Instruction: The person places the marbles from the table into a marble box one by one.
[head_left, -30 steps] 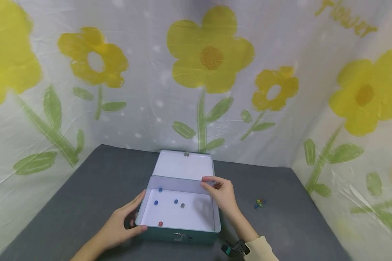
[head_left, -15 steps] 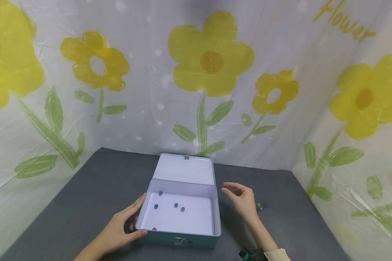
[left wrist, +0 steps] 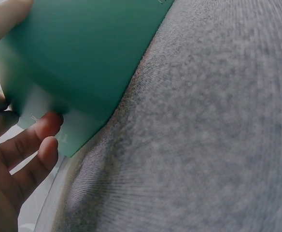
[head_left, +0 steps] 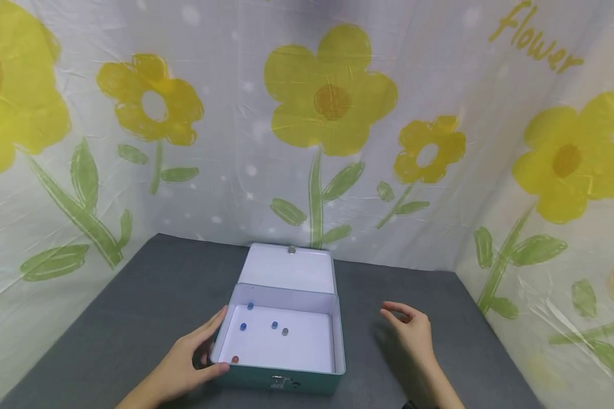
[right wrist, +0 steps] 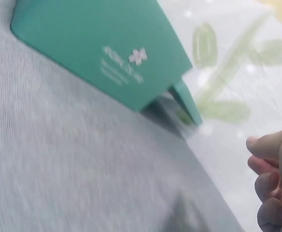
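A green tin box point(head_left: 281, 382) with a white inside stands on the table, its lid point(head_left: 288, 270) laid back behind it. Several small glass marbles lie scattered on its floor: a blue marble point(head_left: 274, 325) and a grey marble point(head_left: 285, 332) near the middle, others to the left, and a reddish marble point(head_left: 235, 359) by the front left corner. My left hand point(head_left: 184, 355) grips that corner, thumb on the front rim, fingers along the left side point(left wrist: 49, 128). Right of the box, my right hand point(head_left: 411, 329) hovers over the table, fingers loosely bent, nothing visible between them.
Dark grey cloth covers the table point(head_left: 123, 318). A pale curtain point(head_left: 225, 113) with painted yellow flowers encloses it at the back and sides. In the right wrist view, the box's flower-printed side point(right wrist: 117, 53) faces my right hand across bare cloth.
My right hand has moved from above the box's right rim out to the right, now covering the small pile of marbles there. The reddish marble has rolled left. My left hand stays put.
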The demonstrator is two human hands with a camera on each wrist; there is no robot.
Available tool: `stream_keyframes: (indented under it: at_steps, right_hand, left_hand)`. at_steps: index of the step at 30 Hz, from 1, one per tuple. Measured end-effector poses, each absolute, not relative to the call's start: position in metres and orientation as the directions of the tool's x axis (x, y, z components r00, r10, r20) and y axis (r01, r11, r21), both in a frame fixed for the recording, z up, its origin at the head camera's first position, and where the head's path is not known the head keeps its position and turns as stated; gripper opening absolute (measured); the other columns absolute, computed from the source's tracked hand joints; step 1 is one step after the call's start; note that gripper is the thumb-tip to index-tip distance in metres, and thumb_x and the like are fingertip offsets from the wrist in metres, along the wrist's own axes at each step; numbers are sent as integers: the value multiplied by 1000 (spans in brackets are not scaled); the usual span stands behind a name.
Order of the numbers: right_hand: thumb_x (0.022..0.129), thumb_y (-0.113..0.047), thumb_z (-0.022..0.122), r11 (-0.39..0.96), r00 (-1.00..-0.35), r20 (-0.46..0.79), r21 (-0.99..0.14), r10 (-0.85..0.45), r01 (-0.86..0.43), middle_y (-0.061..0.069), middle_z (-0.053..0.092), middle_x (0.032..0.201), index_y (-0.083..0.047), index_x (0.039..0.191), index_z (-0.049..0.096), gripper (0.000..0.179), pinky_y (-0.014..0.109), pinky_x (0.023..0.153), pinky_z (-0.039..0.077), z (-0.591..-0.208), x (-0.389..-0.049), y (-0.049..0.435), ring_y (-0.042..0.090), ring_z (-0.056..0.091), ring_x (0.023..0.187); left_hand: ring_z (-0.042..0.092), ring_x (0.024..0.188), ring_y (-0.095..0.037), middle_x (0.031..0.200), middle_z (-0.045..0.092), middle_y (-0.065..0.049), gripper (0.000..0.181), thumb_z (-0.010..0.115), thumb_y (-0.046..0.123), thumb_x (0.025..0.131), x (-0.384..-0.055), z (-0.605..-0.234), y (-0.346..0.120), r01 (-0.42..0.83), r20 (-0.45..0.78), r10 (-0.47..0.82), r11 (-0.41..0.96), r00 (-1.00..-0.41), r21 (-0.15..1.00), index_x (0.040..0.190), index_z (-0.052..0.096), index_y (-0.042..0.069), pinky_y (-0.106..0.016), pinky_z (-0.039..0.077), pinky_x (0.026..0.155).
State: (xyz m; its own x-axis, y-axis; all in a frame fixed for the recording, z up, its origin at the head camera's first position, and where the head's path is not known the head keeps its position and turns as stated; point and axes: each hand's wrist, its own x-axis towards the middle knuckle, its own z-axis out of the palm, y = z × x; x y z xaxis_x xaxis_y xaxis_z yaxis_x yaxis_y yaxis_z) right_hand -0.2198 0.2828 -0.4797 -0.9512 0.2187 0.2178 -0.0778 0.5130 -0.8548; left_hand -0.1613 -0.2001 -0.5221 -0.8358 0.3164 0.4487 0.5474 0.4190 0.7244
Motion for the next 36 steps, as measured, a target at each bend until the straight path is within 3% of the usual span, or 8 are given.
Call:
stream_keyframes:
  at_steps: [7,11,14,18,22,27,32,36]
  right_hand:
    - [98,-21,79,590,-934,201,-807,295,13,15,77,122,-6,118,80,26,27,51,44,-488,-217,310,14,76,82]
    - [97,-23,81,634,-920,227,-773,318,28,15,80,110,-7,117,81,27,27,46,38,-490,-214,325,11,68,64]
    - [96,-26,82,667,-907,255,-744,337,39,11,80,85,-8,117,81,28,27,43,33,-492,-212,334,12,53,48]
    - [97,-27,80,690,-903,261,-722,342,53,6,73,66,-7,119,80,29,26,41,31,-496,-210,344,11,45,42]
    - [98,-21,77,698,-911,236,-713,339,75,13,80,89,-5,120,79,27,26,42,36,-503,-207,353,9,53,45]
    - [96,-11,73,710,-938,174,-697,301,99,23,76,117,0,124,76,30,29,50,47,-511,-204,361,10,71,66]
    - [92,-7,74,731,-946,171,-677,275,89,25,75,117,0,123,75,33,29,48,42,-515,-205,362,15,64,57]
    - [89,-7,79,748,-940,201,-660,276,79,18,79,101,1,120,77,32,28,46,37,-517,-207,360,14,54,48]
  left_hand:
    - [49,70,0,161,48,-18,96,91,27,84,-162,-523,-201,554,456,316,433,-832,711,165,40,15,-22,45,60]
    - [49,70,0,160,49,-18,96,91,27,84,-162,-523,-201,573,475,321,433,-820,696,164,40,13,-21,45,60]
    - [49,71,0,159,51,-18,96,91,27,83,-162,-522,-200,569,472,318,437,-822,697,164,41,11,-22,45,60]
    - [49,71,-1,159,51,-19,96,92,26,83,-163,-521,-200,570,474,317,438,-822,695,163,42,10,-22,46,60]
    - [50,71,-2,159,50,-19,97,92,24,83,-162,-521,-200,566,470,316,435,-824,700,164,41,10,-22,46,60]
    - [50,71,-2,160,49,-20,97,92,24,83,-161,-521,-200,557,459,316,432,-830,709,164,41,11,-22,45,60]
    - [49,72,-1,161,47,-21,97,91,26,84,-161,-521,-199,553,452,320,426,-833,716,164,40,12,-22,46,60]
    - [49,72,-1,161,47,-22,96,91,25,84,-161,-521,-201,550,449,320,427,-834,718,165,40,12,-22,46,60]
